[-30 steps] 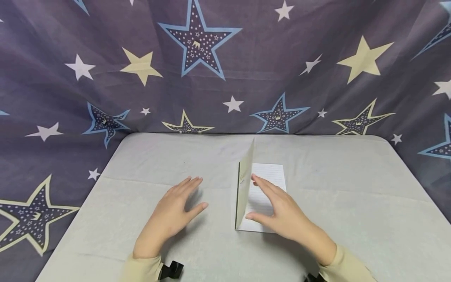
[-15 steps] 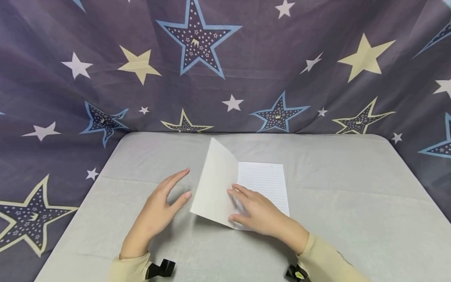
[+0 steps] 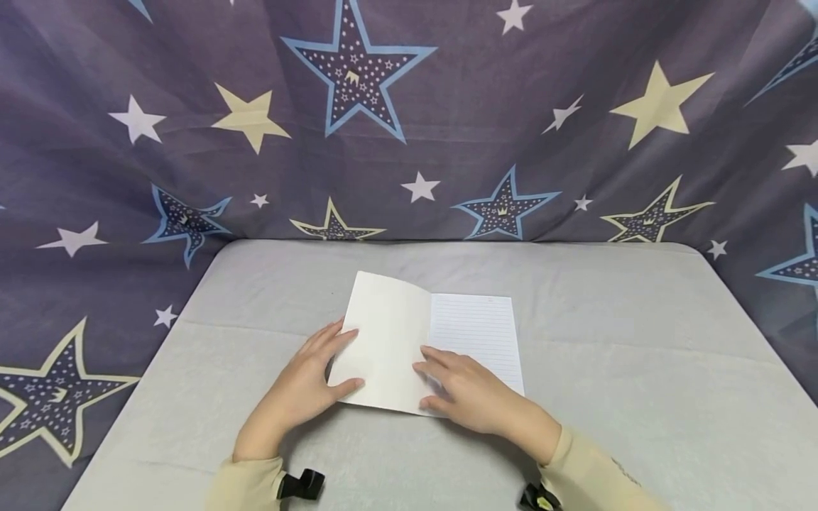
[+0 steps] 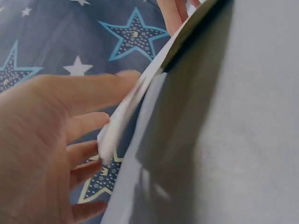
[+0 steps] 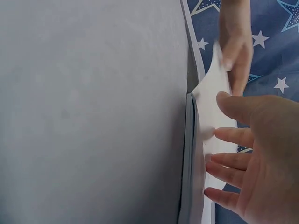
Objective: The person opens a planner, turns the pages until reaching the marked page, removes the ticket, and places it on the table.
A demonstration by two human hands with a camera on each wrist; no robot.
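An open notebook (image 3: 476, 333) lies mid-table, its ruled white page on the right. Its blank cream cover (image 3: 383, 341) is turned leftward, with the free edge raised off the tabletop in the left wrist view. At that edge is my left hand (image 3: 300, 389), thumb over the cover's inner face and the other fingers nearly straight along the side. My right hand (image 3: 479, 394) is over the lower part of the notebook, its extended fingertips right at the fold. In the right wrist view, the page block (image 5: 189, 149) shows edge-on beside these fingers. The cover's outer face is mostly hidden.
A light grey cloth covers the table (image 3: 639, 397). Behind and beside it hangs a dark curtain (image 3: 460, 92) printed with stars. Each sleeve, such as the left sleeve (image 3: 246, 486), has a black wrist-camera mount (image 3: 303, 485) near the cuff.
The cover has swung from upright down to the left, exposing the ruled page. My right hand has followed it leftward to the fold. My left hand has come to the cover's free edge.
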